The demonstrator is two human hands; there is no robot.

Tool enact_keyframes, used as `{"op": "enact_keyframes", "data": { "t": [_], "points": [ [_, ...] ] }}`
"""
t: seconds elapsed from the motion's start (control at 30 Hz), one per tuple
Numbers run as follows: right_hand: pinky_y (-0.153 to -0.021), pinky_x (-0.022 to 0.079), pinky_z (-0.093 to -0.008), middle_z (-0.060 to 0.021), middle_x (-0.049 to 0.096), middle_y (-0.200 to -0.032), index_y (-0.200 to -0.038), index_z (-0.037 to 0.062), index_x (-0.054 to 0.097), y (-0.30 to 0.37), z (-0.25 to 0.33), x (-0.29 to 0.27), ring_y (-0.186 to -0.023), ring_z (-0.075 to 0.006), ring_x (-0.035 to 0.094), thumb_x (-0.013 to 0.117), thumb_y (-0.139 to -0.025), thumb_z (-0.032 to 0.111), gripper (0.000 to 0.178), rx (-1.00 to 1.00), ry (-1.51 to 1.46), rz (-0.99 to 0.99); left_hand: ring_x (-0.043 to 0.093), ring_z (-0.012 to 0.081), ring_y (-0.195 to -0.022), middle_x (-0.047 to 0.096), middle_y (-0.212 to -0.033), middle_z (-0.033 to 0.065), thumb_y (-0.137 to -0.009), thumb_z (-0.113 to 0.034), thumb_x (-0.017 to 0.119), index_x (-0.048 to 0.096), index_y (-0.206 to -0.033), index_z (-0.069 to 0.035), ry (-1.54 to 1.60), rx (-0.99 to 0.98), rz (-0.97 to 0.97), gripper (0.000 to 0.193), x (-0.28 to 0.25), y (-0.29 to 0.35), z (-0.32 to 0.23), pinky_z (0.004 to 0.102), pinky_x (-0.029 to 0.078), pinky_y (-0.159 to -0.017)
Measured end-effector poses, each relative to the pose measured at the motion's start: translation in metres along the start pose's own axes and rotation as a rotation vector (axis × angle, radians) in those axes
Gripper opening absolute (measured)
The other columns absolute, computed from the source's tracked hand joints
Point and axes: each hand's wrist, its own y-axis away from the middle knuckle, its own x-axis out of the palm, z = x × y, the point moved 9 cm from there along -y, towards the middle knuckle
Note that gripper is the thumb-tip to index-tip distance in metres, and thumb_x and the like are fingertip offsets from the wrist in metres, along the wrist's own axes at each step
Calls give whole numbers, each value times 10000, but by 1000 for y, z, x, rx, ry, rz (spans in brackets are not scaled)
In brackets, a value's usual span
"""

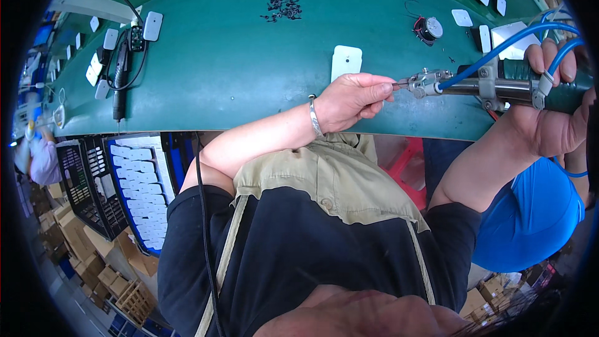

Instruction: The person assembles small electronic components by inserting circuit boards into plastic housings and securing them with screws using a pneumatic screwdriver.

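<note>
At the right rim my right hand (pixel 552 122) is wrapped round the green body of a power screwdriver (pixel 515 92) with a metal barrel and blue air hoses. The tool lies level above the green table, its nose toward the left. Between thumb and forefinger, my left hand (pixel 349 101) pinches the thin tip at that nose; whether a screw sits there is too small to tell. Just beyond my left wrist lies a white rounded plastic case (pixel 346 61), partly covered by the hand. Farther back are a heap of small dark screws (pixel 282 9) and a round speaker-like part (pixel 430 28) with wires.
A dark pen-shaped screwdriver (pixel 121 90) with a cable stands at the left among white cases (pixel 152 26). Other white cases (pixel 462 17) lie back right. Below the table's left edge is a tray of white parts (pixel 140 184). Somebody in blue (pixel 527 218) is close at right.
</note>
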Motion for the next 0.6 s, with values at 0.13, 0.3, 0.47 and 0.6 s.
{"op": "enact_keyframes", "data": {
  "t": [0.13, 0.3, 0.47, 0.6],
  "points": [
    [-366, 359, -177, 6, 445, -514, -1015, 120, 536, -5, -4, 18, -413, -89, 405, 471, -871, 356, 284, -17, -30, 37, 510, 108, -640, 596, -852, 59, -861, -134, 538, 592, -1011, -47, 62, -25, 207, 182, 10, -2, 10, 220, 379, -502],
    [-358, 324, -171, -11, 408, -573, -1059, 105, 485, 10, 10, 13, -411, -89, 335, 505, -866, 318, 288, 85, 166, -118, 522, 120, -669, 605, -901, 63, -869, -146, 525, 592, -1006, -50, 35, -20, 258, 180, 20, 2, 9, 221, 408, -555],
    [-351, 319, -192, -13, 432, -598, -1063, 108, 488, 6, 11, 5, -447, -86, 364, 504, -867, 321, 290, 112, 238, 104, 534, 121, -685, 594, -860, 55, -863, -143, 536, 582, -1000, -28, -59, -8, 240, 184, 20, 2, 7, 234, 441, -572],
    [-368, 333, -193, -33, 482, -608, -1053, 102, 482, 8, 3, 20, -449, -91, 386, 517, -858, 325, 298, 22, 171, -104, 544, 120, -685, 570, -851, 57, -812, -91, 583, 554, -1017, -3, -467, -108, 200, 225, 31, 18, -2, 243, 451, -578]
  ]
}}
